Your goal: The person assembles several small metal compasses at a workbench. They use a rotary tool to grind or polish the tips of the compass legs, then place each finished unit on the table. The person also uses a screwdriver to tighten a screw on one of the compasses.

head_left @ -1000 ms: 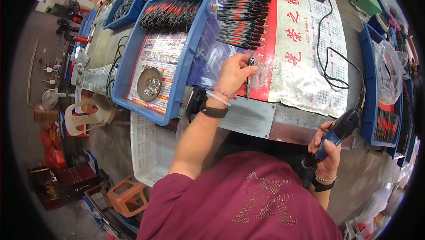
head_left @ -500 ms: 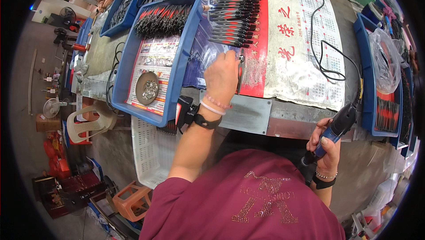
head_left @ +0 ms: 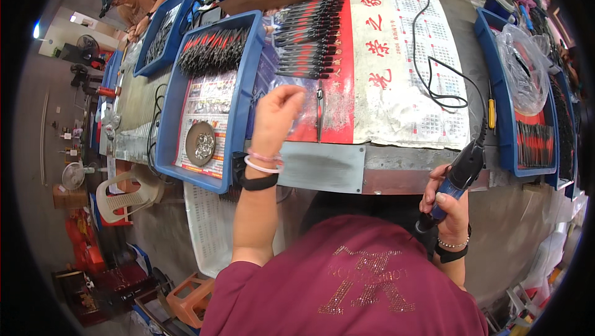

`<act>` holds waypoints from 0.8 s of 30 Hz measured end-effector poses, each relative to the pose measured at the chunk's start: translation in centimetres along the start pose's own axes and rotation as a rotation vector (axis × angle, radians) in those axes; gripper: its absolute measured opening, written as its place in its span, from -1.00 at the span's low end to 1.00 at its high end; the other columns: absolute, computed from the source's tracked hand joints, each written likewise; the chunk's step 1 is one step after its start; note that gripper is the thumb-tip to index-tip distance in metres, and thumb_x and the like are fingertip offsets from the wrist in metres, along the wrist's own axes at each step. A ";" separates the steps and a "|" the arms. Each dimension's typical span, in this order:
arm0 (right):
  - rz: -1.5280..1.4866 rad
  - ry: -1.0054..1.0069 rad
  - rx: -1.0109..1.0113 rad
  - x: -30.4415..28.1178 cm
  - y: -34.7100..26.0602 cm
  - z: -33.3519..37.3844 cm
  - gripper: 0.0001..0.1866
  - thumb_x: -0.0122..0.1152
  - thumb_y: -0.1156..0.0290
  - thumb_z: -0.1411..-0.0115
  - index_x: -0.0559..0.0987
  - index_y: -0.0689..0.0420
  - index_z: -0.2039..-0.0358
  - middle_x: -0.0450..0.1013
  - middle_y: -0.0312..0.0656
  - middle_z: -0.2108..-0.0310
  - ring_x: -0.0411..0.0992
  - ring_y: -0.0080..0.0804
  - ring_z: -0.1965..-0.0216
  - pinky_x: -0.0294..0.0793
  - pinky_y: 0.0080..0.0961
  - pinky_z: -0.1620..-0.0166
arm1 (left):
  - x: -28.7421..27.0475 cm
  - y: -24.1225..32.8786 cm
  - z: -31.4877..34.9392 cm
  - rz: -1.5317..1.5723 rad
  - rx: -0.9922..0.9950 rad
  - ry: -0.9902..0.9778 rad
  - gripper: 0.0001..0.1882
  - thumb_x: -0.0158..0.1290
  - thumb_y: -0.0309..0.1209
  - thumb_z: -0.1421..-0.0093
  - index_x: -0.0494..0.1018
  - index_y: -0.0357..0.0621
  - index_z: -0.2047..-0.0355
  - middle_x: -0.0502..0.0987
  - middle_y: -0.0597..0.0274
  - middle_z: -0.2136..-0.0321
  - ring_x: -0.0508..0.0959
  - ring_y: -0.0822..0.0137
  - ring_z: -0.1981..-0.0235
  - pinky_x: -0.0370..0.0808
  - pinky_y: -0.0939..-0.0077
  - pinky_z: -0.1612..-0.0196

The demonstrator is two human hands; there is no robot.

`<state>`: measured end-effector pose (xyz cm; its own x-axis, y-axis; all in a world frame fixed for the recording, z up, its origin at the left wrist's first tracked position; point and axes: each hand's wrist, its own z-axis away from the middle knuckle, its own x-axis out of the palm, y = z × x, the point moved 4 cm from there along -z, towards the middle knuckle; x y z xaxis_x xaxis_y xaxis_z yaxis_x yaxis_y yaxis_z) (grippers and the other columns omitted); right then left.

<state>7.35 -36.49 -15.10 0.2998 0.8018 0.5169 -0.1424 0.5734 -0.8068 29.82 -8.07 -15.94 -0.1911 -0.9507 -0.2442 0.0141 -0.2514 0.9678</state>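
Note:
My right hand (head_left: 447, 203) grips a blue-and-black corded electric screwdriver (head_left: 456, 182), held tilted off the table's front edge. My left hand (head_left: 277, 116) hovers over the table's near part with its fingers curled together. Whatever its fingertips may hold is hidden. Just right of it, a single slim black-and-red pen-like piece (head_left: 320, 113) lies on the red edge of a calendar sheet. Beyond are stacked rows of similar black-and-red pieces (head_left: 307, 60). Left of my hand stands a blue bin (head_left: 233, 116) with more such pieces and a round dish (head_left: 191, 144) of small shiny metal parts.
A printed calendar sheet (head_left: 409, 106) covers the table, crossed by a black cord (head_left: 434, 95). At the right are a yellow-handled tool (head_left: 491, 111) and another blue bin (head_left: 509, 122). A white basket (head_left: 201, 237) sits below. A co-worker (head_left: 133, 4) works at the far left.
My left hand has drawn left and nearer, away from the single black-and-red piece. The view has shifted slightly; my right hand keeps the screwdriver in about the same place.

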 end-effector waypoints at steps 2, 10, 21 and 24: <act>-0.003 -0.002 -0.015 -0.1 -0.2 0.1 -0.47 0.37 0.36 0.04 0.38 0.25 0.08 0.42 -0.20 0.52 0.41 -0.48 0.56 0.48 -0.56 0.44 | -0.7 0.1 -1.0 0.243 -0.118 0.029 -0.83 0.07 -0.41 -0.28 0.54 -0.19 0.16 0.56 0.38 0.36 0.50 0.61 0.38 0.43 0.75 0.34; -0.007 0.016 -0.003 -0.7 -0.2 0.5 -0.48 0.37 0.35 0.04 0.38 0.25 0.09 0.42 -0.19 0.52 0.42 -0.47 0.56 0.46 -0.56 0.43 | 1.1 0.7 -6.0 0.068 -0.003 -0.014 -0.81 0.09 -0.37 -0.27 0.54 -0.16 0.17 0.55 0.40 0.36 0.51 0.56 0.36 0.42 0.70 0.30; 0.021 0.008 0.011 -1.0 0.2 0.5 -0.48 0.35 0.38 0.04 0.38 0.26 0.08 0.42 -0.18 0.51 0.42 -0.47 0.54 0.45 -0.59 0.43 | 3.3 0.7 -4.7 1.208 -0.356 -0.247 -0.79 -0.02 -0.44 -0.34 0.44 -0.21 0.06 0.49 0.27 0.33 0.47 0.40 0.33 0.49 0.53 0.25; 0.044 -0.008 0.035 -0.5 0.4 0.5 -0.49 0.33 0.40 0.05 0.39 0.26 0.08 0.42 -0.18 0.51 0.43 -0.47 0.53 0.45 -0.59 0.42 | 4.3 1.7 -3.1 1.408 -0.436 -0.389 -0.81 -0.06 -0.42 -0.36 0.42 -0.19 0.07 0.49 0.28 0.35 0.44 0.39 0.35 0.48 0.51 0.25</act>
<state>6.64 -36.57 -15.55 0.2847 0.8276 0.4837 -0.1884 0.5430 -0.8183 32.06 -13.13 -15.53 -0.0127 -0.3671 0.9301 0.6651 0.6915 0.2820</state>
